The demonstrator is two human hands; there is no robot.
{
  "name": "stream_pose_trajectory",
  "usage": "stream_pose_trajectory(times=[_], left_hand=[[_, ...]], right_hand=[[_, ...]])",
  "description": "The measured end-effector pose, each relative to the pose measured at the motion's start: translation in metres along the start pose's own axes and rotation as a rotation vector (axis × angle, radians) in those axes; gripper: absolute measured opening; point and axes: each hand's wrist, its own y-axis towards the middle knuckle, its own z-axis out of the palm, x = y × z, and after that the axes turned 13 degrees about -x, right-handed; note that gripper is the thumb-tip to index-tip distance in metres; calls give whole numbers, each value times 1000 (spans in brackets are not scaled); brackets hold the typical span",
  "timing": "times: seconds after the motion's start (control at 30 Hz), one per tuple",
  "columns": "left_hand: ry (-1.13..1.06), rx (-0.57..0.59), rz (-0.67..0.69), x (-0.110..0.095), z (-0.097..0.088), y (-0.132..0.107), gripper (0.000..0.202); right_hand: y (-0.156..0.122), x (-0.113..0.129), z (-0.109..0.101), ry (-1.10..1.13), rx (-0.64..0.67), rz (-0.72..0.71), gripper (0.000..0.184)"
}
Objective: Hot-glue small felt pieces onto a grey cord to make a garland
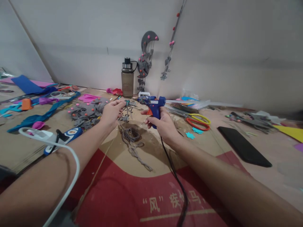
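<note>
My right hand (pixel 166 125) is wrapped round the handle of a blue hot glue gun (pixel 156 108), a finger near its orange trigger. The gun's nozzle points left, and a black cable runs down from the handle. Across from it, my left hand (pixel 112 111) is closed in a pinch on a small teal-and-grey piece (pixel 127 103) with grey cord hanging below. A gap separates the nozzle from this piece. Under the hands a coil of grey cord (pixel 131 134) lies on the cardboard (pixel 113 148). Grey felt pieces with pink and orange dots (pixel 88 110) lie beside my left wrist.
A bottle (pixel 127 82) stands at the wall, near hanging grey felt decorations (pixel 143 64). Right of the glue gun lie scissors (pixel 197 123), turquoise flower cutouts (pixel 190 135) and a black phone (pixel 243 146). A white cable (pixel 77 167) loops over my left forearm.
</note>
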Motion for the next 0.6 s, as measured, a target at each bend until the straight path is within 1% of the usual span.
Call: stream_pose_trajectory(times=[0.1,0.27,0.33,0.6], left_hand=[[7,13,4,0,1,-2,19],[39,11,14,0,2,-7,18],[43,7,16,0,4,-9,18],[30,19,-10,1,7,-12,17]], right_hand=[[-4,2,1,-48,2,-79,23],[-7,4,-1,-270,-12,-134,26],[-8,4,-1,-323,-7,-158,26],[-7,-1,-1,-340,-17,-210,23]])
